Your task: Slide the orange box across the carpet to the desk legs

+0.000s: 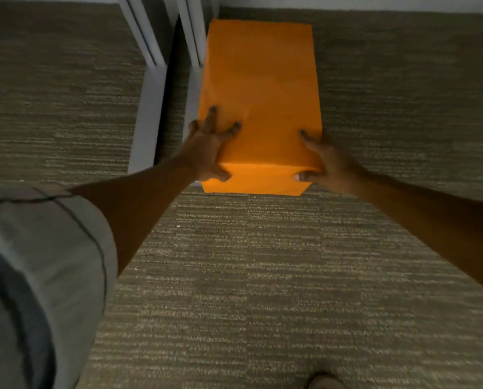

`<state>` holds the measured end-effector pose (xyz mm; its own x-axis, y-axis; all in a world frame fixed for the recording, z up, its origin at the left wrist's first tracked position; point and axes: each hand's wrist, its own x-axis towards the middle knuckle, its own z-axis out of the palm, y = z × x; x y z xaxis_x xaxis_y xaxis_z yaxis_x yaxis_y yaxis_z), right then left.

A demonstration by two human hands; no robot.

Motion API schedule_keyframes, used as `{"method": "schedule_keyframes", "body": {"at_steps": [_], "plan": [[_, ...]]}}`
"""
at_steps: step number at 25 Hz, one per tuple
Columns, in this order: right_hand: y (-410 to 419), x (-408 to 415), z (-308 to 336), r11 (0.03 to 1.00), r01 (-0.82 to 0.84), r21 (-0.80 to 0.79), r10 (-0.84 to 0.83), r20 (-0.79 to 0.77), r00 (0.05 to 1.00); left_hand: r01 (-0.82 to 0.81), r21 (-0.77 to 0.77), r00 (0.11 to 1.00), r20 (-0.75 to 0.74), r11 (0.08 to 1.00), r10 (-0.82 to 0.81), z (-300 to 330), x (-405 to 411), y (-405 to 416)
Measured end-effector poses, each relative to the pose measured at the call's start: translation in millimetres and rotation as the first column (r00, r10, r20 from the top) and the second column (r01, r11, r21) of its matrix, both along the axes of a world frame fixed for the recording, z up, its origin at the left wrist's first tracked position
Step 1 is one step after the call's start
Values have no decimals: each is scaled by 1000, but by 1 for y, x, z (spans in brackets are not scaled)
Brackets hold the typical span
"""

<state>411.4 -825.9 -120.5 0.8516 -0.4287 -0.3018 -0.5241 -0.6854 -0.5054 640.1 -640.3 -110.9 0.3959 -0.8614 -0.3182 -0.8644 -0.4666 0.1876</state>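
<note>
Final push: left hand (206,153) and right hand (326,161) clasp the near corners of the tall plain orange cardboard box (260,99), which lies on striped grey carpet (262,276) beside pale grey metal desk legs (147,122); only release likely remains.

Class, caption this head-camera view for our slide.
Both hands, left hand and right hand, grip orange box beside grey desk legs.
</note>
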Motion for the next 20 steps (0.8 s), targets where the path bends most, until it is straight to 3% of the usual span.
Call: {"method": "schedule_keyframes", "body": {"at_steps": [5,8,14,20], "plan": [[15,2,4,952,-99,-289,50,-172,984,25,46,984,174,999,-33,-1,-23,4],[27,11,25,896,-226,-382,139,-242,960,20,45,980,198,999,-29,9,-37,8],[69,2,67,860,-303,-410,179,-314,932,66,15,979,190,998,-67,41,-81,39],[126,-40,107,887,-234,-398,141,-249,958,101,-37,981,170,994,-93,91,-132,85]]}}
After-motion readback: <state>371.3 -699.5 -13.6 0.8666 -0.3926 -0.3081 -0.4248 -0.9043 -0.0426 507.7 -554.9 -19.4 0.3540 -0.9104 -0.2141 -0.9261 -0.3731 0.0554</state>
